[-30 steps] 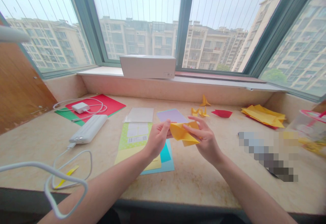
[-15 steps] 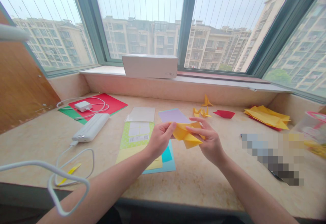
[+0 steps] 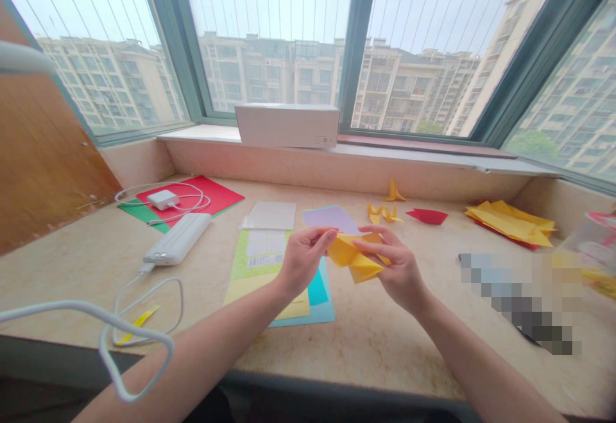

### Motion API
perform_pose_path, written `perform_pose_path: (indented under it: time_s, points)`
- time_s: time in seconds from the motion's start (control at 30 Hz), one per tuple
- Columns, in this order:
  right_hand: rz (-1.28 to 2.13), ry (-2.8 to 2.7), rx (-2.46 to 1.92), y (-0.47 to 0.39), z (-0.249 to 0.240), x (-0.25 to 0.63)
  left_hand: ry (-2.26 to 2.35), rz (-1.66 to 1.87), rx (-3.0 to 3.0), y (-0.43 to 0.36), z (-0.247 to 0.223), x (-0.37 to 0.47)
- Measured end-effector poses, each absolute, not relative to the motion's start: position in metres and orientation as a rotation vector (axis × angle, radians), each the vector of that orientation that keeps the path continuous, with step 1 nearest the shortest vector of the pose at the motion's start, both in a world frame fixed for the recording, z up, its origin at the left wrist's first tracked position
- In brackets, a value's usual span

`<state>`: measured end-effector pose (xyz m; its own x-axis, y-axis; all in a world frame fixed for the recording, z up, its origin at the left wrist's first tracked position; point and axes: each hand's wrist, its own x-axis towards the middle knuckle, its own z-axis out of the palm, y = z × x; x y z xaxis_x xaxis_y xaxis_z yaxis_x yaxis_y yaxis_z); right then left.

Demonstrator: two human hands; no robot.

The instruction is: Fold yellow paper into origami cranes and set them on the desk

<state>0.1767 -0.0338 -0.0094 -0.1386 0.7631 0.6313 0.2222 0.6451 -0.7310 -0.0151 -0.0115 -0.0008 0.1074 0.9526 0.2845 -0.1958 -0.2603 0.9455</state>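
Note:
Between my two hands is a partly folded sheet of yellow origami paper (image 3: 359,260), held above the counter. My left hand (image 3: 308,256) pinches its left edge between thumb and fingers. On the other side my right hand (image 3: 397,259) grips the paper, its fingers lying across the top; some folds are hidden behind them. Beneath and beyond the hands lie a lilac sheet (image 3: 330,217), a light blue sheet (image 3: 325,310) and a green and yellow paper packet (image 3: 240,269). Small folded yellow paper pieces (image 3: 385,212) rest farther back, beside a red folded piece (image 3: 427,216).
A white power bank (image 3: 178,240) with looping cable (image 3: 139,307) lies left, near a charger (image 3: 162,199) on red paper (image 3: 216,192). Stacked yellow paper (image 3: 510,221), a plastic cup (image 3: 594,243) and a pixelated object (image 3: 520,304) are right. A white box (image 3: 287,126) stands on the sill.
The view has shifted slightly, so everything sits a little farther right. Both hands keep hold of the yellow paper, with hardly any change in its folds.

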Motion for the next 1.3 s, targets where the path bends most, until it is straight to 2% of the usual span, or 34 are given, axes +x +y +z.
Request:
perform_pose_path:
  time_s: [0.63, 0.9, 1.07, 1.3]
  points:
    - [0.610, -1.641, -0.820, -0.032, -0.011, 0.176, 0.803, 1.334, 1.250, -0.013, 0.000, -0.014]
    - [0.900, -1.409, -0.905, -0.023, -0.006, 0.186, 0.788, 1.310, 1.236, -0.013, 0.007, -0.015]
    - [0.855, -1.466, -0.962, -0.018, -0.004, 0.196, 0.788, 1.085, 1.303, -0.010, 0.007, -0.018]
    - [0.985, -1.753, -0.912, -0.020, -0.004, 0.197, 0.701, 0.754, 1.448, -0.012, 0.003, -0.017]
